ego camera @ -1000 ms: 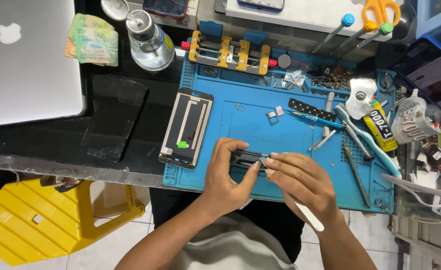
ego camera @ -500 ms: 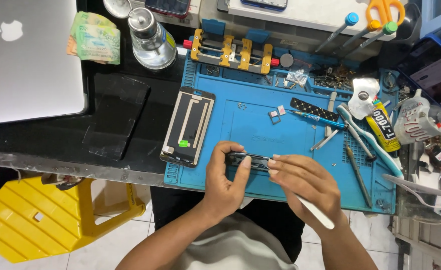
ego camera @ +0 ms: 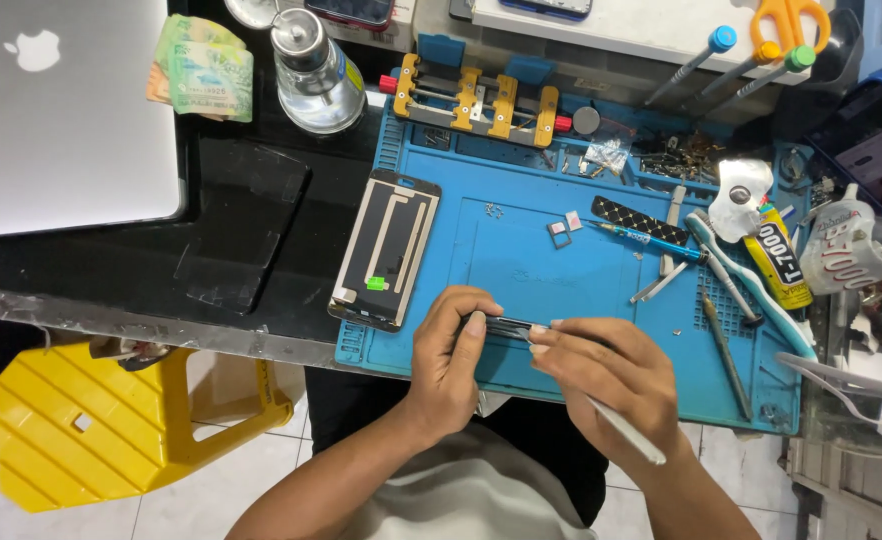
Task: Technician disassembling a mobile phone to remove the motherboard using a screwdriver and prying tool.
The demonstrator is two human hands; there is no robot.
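My left hand point(ego camera: 451, 360) grips the left end of a dark phone point(ego camera: 509, 325) held edge-up over the front of the blue work mat point(ego camera: 531, 250). My right hand point(ego camera: 601, 375) pinches the phone's right part with thumb and fingers, and a white spudger point(ego camera: 626, 432) sticks out behind its palm. Most of the phone is hidden by both hands. A detached phone back frame point(ego camera: 386, 250) lies on the mat's left edge, just left of my left hand.
A laptop point(ego camera: 61, 110) sits at far left, banknotes point(ego camera: 201, 65) and a glass bottle point(ego camera: 316, 75) behind. A yellow clamp jig point(ego camera: 476, 100) lies at the mat's back. Screwdrivers, tweezers and a glue tube point(ego camera: 781, 255) crowd the right. A yellow stool point(ego camera: 111, 430) stands below.
Both hands shifted slightly while working on the phone; the fingers of my right hand moved closer along its edge. Nothing else moved.
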